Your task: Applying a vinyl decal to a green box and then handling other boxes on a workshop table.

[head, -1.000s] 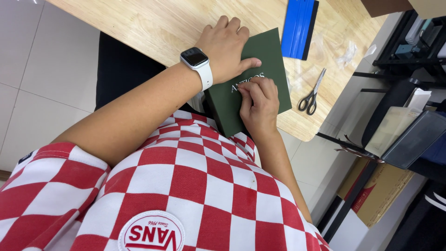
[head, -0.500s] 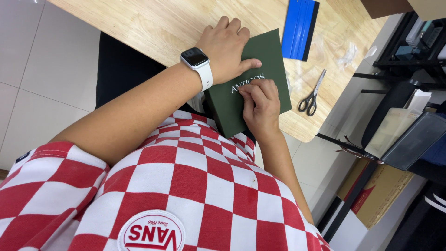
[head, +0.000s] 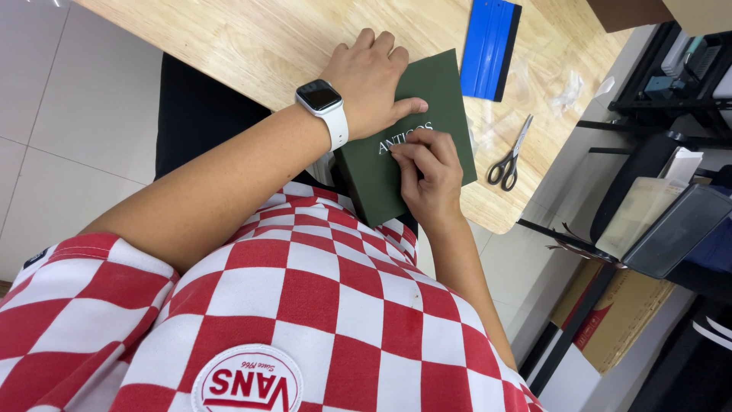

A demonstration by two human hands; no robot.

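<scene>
1. Two hands meet on the dark green rectangular card [head: 427,99] at the light wooden desk [head: 252,38] edge — long axis runs away from the body.
2. Left hand [head: 374,80] lies spread flat, pinning its far-left part.
3. Right hand [head: 431,172] — fingertips bunched, pressing the white lettering [head: 393,140] mid-card.

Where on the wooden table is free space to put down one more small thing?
Bare wood lies beyond the left hand, left of the blue scraper. It is crowded around the green board, right hand and scissors.
</scene>
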